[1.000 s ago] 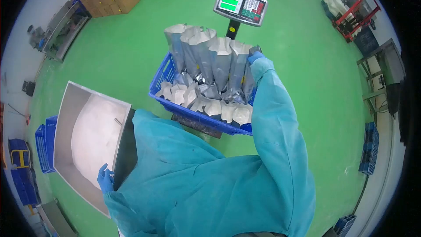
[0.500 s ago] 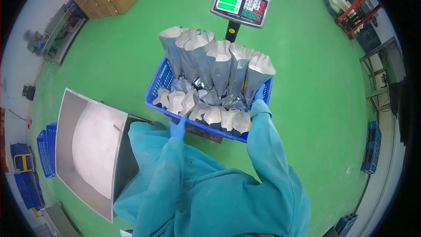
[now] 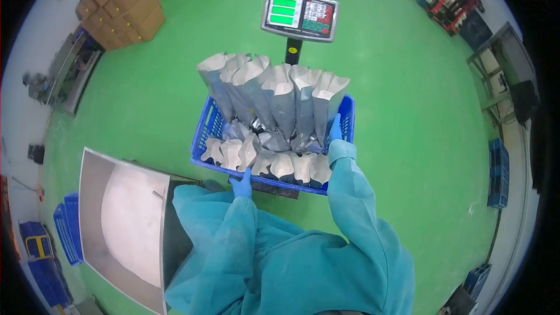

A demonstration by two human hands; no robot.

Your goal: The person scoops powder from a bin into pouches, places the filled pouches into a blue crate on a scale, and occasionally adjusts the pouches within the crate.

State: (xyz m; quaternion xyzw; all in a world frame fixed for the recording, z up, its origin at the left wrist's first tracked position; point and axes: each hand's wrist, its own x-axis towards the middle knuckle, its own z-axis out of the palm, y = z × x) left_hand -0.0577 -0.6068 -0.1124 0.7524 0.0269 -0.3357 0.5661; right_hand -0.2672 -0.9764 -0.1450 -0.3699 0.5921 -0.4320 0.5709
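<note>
A blue plastic crate [image 3: 200, 147] holds several tall silver bags [image 3: 283, 108] of white powder, upright and open-topped along the back. Shorter open bags [image 3: 231, 153] stand in a row at its front. In a blue glove, my left hand [image 3: 242, 185] touches the crate's front rim, thumb apart from the fingers. My right hand [image 3: 335, 130], also gloved, reaches inside the crate's right end with fingers stretched up beside the rightmost tall bag; part of it is hidden. The scale display [image 3: 300, 16] stands behind the crate, its green screens lit.
A metal bin [image 3: 91, 216] with white powder [image 3: 135, 221] is at the left. Cardboard boxes [image 3: 125, 9] are stacked at the back left. On the right are a red pallet jack [image 3: 452, 9], a metal table frame [image 3: 489, 102] and blue pallets [image 3: 498, 173].
The view has shifted, so the crate and scale display appear slightly left and lower. My left hand has moved closer against the front rim. My right hand remains beside the rightmost tall bag.
</note>
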